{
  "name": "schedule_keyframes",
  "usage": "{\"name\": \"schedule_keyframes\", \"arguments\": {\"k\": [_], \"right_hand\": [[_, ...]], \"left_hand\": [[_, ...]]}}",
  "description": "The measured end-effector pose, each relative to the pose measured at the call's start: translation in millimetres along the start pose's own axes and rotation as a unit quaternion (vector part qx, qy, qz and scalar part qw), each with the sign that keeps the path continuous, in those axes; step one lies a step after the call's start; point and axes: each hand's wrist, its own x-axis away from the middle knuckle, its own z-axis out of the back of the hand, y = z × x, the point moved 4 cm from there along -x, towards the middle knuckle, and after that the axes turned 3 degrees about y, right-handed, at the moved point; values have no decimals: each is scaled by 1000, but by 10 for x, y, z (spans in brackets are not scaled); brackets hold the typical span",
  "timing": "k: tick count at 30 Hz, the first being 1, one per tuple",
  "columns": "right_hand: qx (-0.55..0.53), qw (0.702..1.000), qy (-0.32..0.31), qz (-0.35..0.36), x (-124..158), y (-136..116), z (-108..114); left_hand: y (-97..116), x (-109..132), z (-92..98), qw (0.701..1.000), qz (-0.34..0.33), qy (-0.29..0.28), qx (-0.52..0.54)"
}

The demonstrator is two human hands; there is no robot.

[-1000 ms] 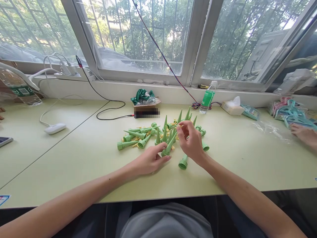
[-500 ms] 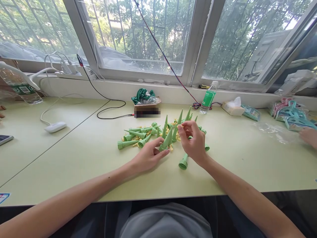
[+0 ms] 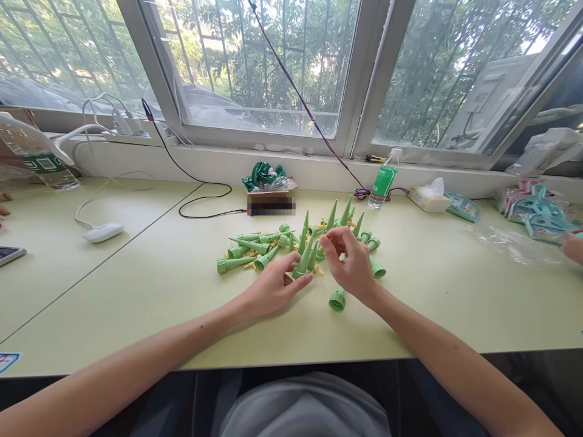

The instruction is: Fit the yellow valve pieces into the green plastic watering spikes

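Observation:
My left hand (image 3: 277,282) rests low on the table, its thumb and fingers closed around the base of an upright green plastic watering spike (image 3: 302,262). To the right of it, my right hand (image 3: 351,264) is raised, thumb and forefinger pinched on a small yellow plastic piece, mostly hidden by the fingertips. More green spikes (image 3: 241,264), some upright and others lying down, spread around both hands with small yellow valve pieces (image 3: 320,271) among them. One green spike (image 3: 337,300) lies below my right hand, its round open end facing me.
Behind the pile sits a small box (image 3: 268,185) with green plastic wrapping. A water bottle (image 3: 384,182) and a tissue box (image 3: 429,197) stand at the back right. Another person's hand (image 3: 572,244) reaches in beside blue hangers (image 3: 542,209). A white mouse-shaped device (image 3: 104,232) lies left.
My right hand has moved a little left and down, closer to the spike in my left hand. The left hand stays in place. The other person's hand has shifted slightly.

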Motion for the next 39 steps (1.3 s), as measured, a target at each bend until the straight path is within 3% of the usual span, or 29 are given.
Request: {"name": "schedule_keyframes", "arguments": {"k": [14, 24, 39], "right_hand": [[-3, 1000, -11, -7, 5, 12, -10], [-39, 995, -85, 45, 38, -99, -52], [-46, 992, -104, 61, 52, -103, -77]], "left_hand": [[-27, -35, -3, 999, -13, 0, -29], [-45, -24, 74, 997, -7, 78, 7], [-53, -17, 57, 997, -10, 78, 26]]}}
